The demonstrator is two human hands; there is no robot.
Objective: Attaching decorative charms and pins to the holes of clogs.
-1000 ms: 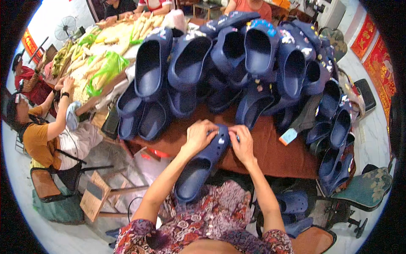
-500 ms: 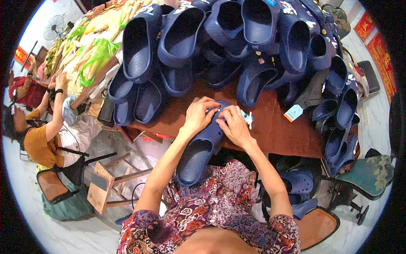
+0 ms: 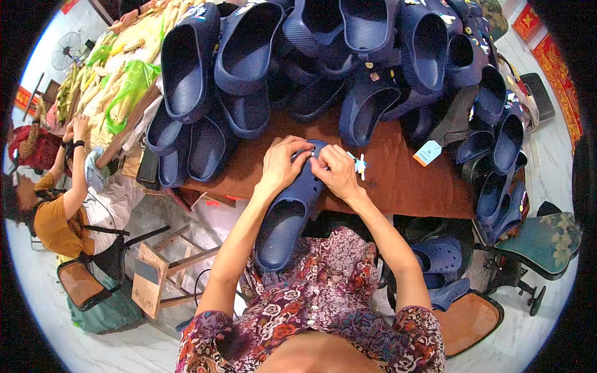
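Note:
A navy foam clog (image 3: 283, 227) lies with its toe on the brown tabletop and its heel toward my body. My left hand (image 3: 283, 163) is closed over the left side of the toe, thumb and fingers pressed together near its holes. From the other side my right hand (image 3: 337, 171) grips the toe, its fingers curled and the thumb against the upper. Between the fingertips shows a small pale spot, too small to make out. Just right of my right hand lies a little white and blue charm (image 3: 360, 166) on the table.
Navy clogs (image 3: 245, 50) are heaped along the far side of the brown table (image 3: 404, 186), with a paper tag (image 3: 428, 153) at right. More clogs (image 3: 438, 256) sit below the edge. A wooden stool (image 3: 163, 273) and a seated co-worker (image 3: 68, 211) are at left; a chair (image 3: 544, 242) stands right.
The view has shifted slightly. Both hands stay at the clog's toe, and their fingertips have drawn closer together. The right hand's fingers are more tightly curled.

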